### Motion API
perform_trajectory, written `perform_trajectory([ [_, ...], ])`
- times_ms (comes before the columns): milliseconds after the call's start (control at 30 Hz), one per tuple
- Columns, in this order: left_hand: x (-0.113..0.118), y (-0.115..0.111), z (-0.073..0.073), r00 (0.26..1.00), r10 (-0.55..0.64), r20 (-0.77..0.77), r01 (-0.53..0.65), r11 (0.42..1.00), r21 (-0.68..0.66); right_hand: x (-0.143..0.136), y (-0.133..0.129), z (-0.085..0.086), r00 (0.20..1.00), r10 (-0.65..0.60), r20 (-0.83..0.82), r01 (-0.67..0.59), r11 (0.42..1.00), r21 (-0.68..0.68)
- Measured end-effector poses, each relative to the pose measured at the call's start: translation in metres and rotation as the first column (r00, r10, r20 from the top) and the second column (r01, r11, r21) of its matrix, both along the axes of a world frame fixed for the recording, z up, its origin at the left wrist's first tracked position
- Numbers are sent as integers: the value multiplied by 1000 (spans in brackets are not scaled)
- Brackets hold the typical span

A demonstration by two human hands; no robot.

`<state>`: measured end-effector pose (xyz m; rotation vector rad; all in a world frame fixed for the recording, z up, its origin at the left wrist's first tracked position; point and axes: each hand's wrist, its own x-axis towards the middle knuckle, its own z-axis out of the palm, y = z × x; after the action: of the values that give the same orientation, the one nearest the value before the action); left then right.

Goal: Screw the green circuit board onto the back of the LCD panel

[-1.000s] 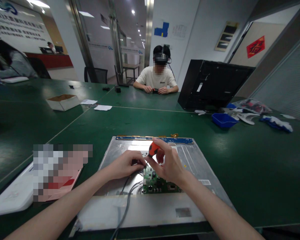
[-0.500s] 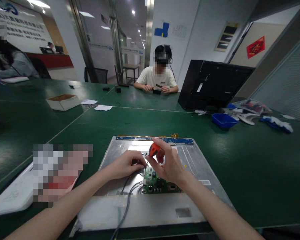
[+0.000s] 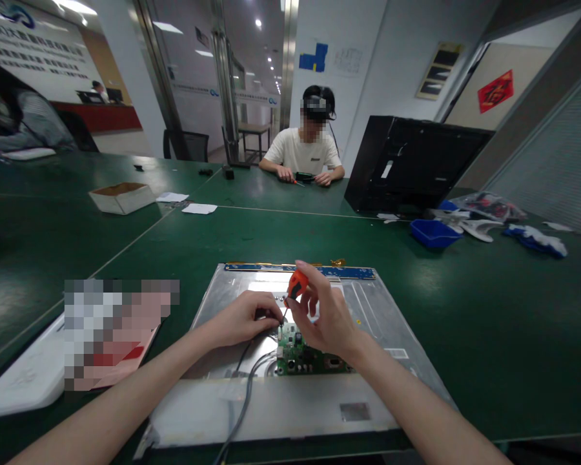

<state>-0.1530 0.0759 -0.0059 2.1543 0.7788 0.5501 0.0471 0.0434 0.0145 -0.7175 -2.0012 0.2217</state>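
A flat metal display panel (image 3: 382, 361) lies in front of me with a green circuit board (image 3: 295, 358) on it. My right hand (image 3: 326, 316) grips a screwdriver (image 3: 297, 284) by its orange and black handle. The shaft slants down to the upper left corner of the board. My left hand (image 3: 252, 316) is closed in a pinch right at that tip; whatever sits between its fingertips is too small to make out. Grey and black cables (image 3: 248, 394) run from the board's left side toward me. A blue circuit strip (image 3: 252, 268) lines the panel's far edge.
A white tray (image 3: 24, 381) with a pinkish item stands left of the panel. Farther off are an open cardboard box (image 3: 122, 198), a black monitor (image 3: 416, 165) and a blue bin (image 3: 434, 234). Across the green table a person (image 3: 305, 152) handles small things; another sits far left.
My right fingers have shifted slightly on the screwdriver handle, which has tipped and moved a little up and left. My left hand holds its place. The person opposite has lowered their hands.
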Motion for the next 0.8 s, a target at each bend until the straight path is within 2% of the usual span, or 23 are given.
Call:
perform_trajectory([
  [167, -1, 1, -4, 1000, 5, 5, -5, 1000, 8, -1, 2, 1, 1000, -2, -7, 2, 997, 79],
  [333, -2, 2, -7, 1000, 5, 26, -5, 1000, 9, 1, 2, 2, 1000, 10, 2, -10, 998, 55],
  [567, 0, 0, -2, 1000, -6, 16, 6, 1000, -15, 1, -1, 2, 999, 35, 4, -35, 999, 18],
  [800, -1, 1, -5, 1000, 5, 28, -5, 1000, 12, 0, 3, 3, 1000, 5, -21, -4, 997, 83],
])
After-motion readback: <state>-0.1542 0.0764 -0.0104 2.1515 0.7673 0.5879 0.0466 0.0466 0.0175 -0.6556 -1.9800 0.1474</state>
